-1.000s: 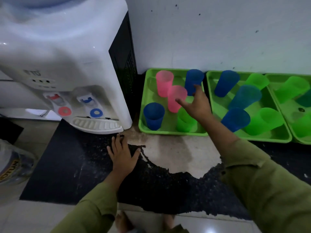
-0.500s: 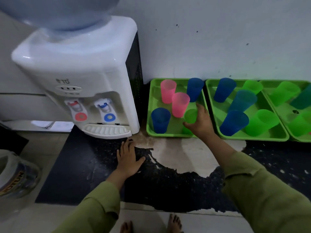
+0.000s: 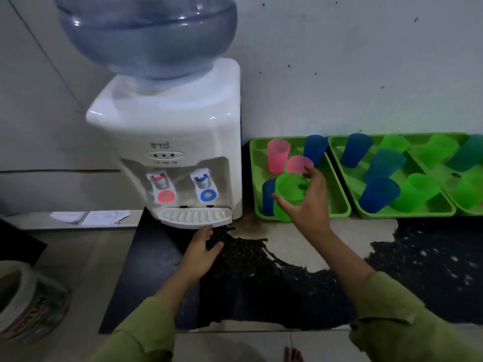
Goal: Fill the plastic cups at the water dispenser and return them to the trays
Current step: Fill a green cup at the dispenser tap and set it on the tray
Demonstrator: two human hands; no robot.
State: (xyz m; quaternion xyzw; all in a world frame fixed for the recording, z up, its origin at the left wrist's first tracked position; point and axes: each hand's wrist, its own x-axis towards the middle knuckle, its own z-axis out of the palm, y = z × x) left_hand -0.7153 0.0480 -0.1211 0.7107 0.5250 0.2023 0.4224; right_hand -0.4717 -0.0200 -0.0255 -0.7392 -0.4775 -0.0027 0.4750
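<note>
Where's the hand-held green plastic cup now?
Head view, right of centre: the green plastic cup is gripped by the right hand over the leftmost green tray, right of the white water dispenser.

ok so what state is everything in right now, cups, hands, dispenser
green cup, held in the air over the left tray, mouth up
right hand, gripping the green cup
left hand, open, resting on the dark mat
blue tap, not pressed, nothing under it
red tap, not pressed
water bottle, seated on the dispenser, water inside
pink cups, upright in the left tray
</note>
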